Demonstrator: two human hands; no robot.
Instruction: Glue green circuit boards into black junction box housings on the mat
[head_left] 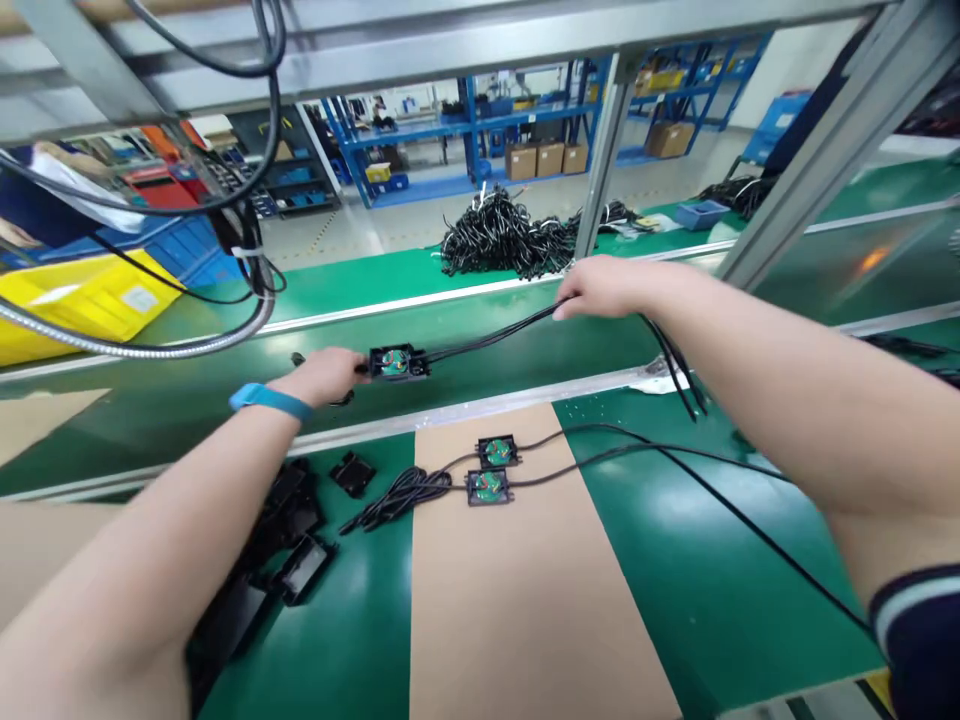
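My left hand [330, 377], with a blue wristband, is closed on the left end of a small black plastic box [397, 362] that has a green circuit board inside. Black cables [491, 338] run from the box to the right. Farther along, my right hand [596, 287] grips them, and their loose ends hang beneath my forearm. Both hands are over the green channel behind the bench. Two similar boxes lie nearer on a cardboard sheet [517, 600]: one farther box [497, 451] and one nearer box [488, 487], each with cables on both sides. A coiled cable bundle [409, 495] lies left of them.
Black empty housings [304, 565] are heaped on the green bench at left. A pile of black cables [502, 235] rests on the far green surface. Metal posts [606, 150] and a hanging hose [187, 345] stand around the reach area. A yellow bin [82, 300] is at left.
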